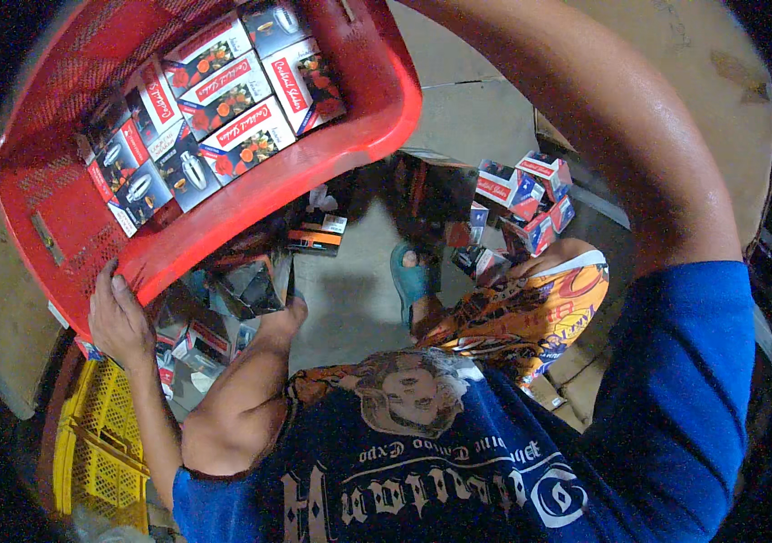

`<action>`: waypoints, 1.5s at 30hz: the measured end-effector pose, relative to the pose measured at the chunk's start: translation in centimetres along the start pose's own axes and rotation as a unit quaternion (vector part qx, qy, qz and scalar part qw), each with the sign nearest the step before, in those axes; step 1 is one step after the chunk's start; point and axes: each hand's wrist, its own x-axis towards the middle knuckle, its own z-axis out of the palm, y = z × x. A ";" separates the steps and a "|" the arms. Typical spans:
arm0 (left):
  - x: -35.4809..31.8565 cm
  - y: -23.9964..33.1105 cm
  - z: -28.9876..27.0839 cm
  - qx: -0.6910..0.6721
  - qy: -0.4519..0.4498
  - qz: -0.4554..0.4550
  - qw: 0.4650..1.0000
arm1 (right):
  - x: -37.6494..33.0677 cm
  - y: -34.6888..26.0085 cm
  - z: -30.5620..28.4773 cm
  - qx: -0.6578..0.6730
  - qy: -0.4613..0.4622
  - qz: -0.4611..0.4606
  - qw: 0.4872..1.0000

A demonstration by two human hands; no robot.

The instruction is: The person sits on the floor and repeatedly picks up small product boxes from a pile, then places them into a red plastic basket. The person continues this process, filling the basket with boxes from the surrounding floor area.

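Nearest the lens, a blue printed shirt (458, 471) filled the lower frame. Above it, a red plastic crate (60, 226) was held tilted at upper left, its open side facing the camera, with red-and-dark printed cartons (223, 100) packed in rows along its bottom. The left hand (120, 319) gripped the crate's lower rim, thumb curled over the edge and fingers behind the wall. The right arm (621, 136) reached up past the crate's far rim; its hand was out of view, so its grip could not be told. Below the crate, loose cartons (522, 204) lay scattered on the concrete floor (350, 299). A yellow crate (100, 452) stood at lower left.
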 end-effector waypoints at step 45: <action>19.1 9.9 -14.1 -0.822 0.027 0.185 0.539 | 0.0 -12.2 -7.3 0.069 -0.091 -0.056 0.992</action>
